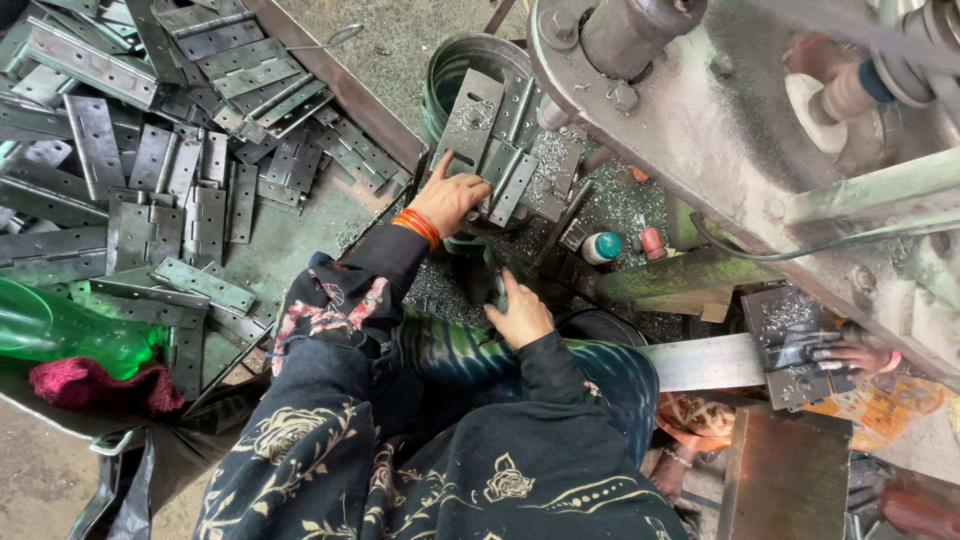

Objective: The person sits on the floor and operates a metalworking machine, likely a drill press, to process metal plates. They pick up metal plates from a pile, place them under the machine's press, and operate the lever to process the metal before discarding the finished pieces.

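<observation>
Steel hinges (497, 165) lie spread open under the left hand (447, 200), resting against the rim of a green bucket (452, 70) just beyond its fingertips, probably so the flat plates stay within easy reach of the machine (700, 110) above. That hand is loosely open, fingers splayed and pressing down on the nearest hinge plate, orange bangles (417, 227) at the wrist. Nearer the body, the right hand (518, 315) is curled shut around a dark part whose kind cannot be made out. Far out past the left hand, a heap of grey hinges (170, 150) covers the floor. Another person's hand (862, 356) rests on a hinge, well off beyond the right hand.
</observation>
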